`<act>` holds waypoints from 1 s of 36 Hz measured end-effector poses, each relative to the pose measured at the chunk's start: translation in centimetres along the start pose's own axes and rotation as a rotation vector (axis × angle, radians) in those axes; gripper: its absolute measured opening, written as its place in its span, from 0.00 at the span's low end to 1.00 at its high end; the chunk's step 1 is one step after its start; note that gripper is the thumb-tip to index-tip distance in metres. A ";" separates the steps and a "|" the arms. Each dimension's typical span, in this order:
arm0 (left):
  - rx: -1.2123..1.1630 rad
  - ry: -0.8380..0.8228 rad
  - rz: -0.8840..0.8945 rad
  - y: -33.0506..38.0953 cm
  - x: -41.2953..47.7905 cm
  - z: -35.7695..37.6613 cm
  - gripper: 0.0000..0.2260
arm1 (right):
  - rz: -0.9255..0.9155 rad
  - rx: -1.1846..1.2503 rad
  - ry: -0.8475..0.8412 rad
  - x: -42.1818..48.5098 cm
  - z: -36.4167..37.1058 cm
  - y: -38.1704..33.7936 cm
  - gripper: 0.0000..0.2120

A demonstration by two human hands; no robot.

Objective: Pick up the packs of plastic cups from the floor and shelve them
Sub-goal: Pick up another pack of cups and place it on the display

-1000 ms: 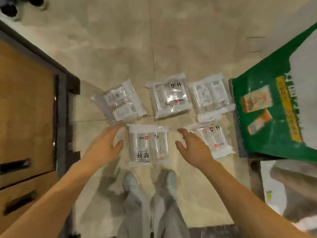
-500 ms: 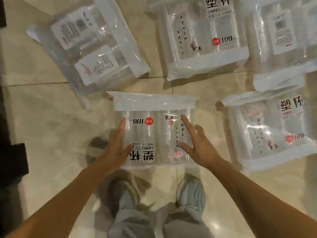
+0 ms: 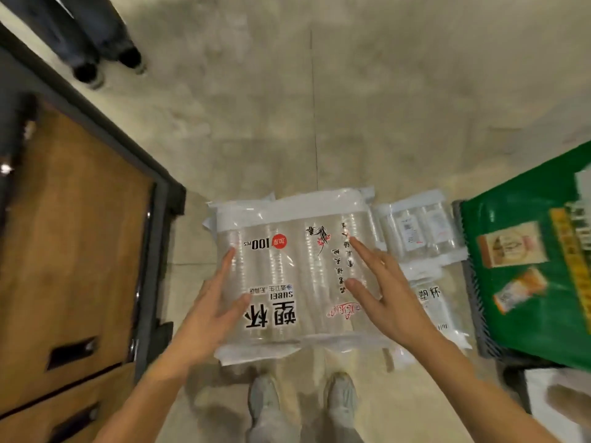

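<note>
Fingers (image 3: 228, 266) of the left hand (image 3: 204, 318) lie stretched along the left edge of a pack of plastic cups (image 3: 287, 276), with the thumb pressed on its printed face; this hand is grasping the pack from the side. At the 9 o'clock side of the view stands a brown wooden cabinet (image 3: 73, 251) with a dark frame and dark slot handles. At 11 o'clock, two dark shoes (image 3: 105, 62) of another person stand on the floor (image 3: 319, 107).

The pack is held flat at the centre, lifted above the floor, over the wearer's two grey shoes (image 3: 303, 401) at 6 o'clock. It is clear plastic with black characters and a red round mark reading 100.

On the pack's right side, the right hand (image 3: 393, 302) presses it with open, straight fingers and thumb, so both hands clamp it between them. Just beside it, toward 3 o'clock, two more packs (image 3: 422, 231) lie on the floor, partly hidden. Farther right lies a green printed bag (image 3: 527, 273).
</note>
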State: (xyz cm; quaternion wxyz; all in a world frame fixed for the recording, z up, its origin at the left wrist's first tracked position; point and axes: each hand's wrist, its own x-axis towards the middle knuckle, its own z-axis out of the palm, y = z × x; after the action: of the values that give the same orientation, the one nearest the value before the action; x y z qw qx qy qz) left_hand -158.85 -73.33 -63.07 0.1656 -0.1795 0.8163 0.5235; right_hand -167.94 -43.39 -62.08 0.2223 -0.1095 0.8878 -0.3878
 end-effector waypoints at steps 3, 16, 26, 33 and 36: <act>0.041 0.078 0.112 11.0 -4.3 -6.9 0.33 | -0.089 -0.021 0.073 -1.6 -7.6 -10.9 0.29; -0.036 0.345 0.287 36.0 -23.3 -27.4 0.29 | -0.380 0.026 0.115 -9.0 -24.9 -41.9 0.28; -0.137 0.723 0.151 37.8 -37.2 -29.2 0.27 | -0.621 -0.003 -0.166 -9.6 -24.4 -52.6 0.27; -0.238 1.058 -0.001 35.3 -46.4 -26.3 0.25 | -0.825 -0.030 -0.433 -10.2 -18.4 -58.1 0.26; -0.264 1.195 -0.084 33.3 -50.7 -24.7 0.25 | -0.890 -0.063 -0.570 -12.3 -15.0 -60.4 0.27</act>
State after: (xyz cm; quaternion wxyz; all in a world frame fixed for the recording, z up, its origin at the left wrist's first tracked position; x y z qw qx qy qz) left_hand -131.77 -76.95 -3.52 -0.3237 -0.4930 0.6886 0.4220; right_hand -163.06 -70.04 -4.74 0.2653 -0.5835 0.6712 -0.3725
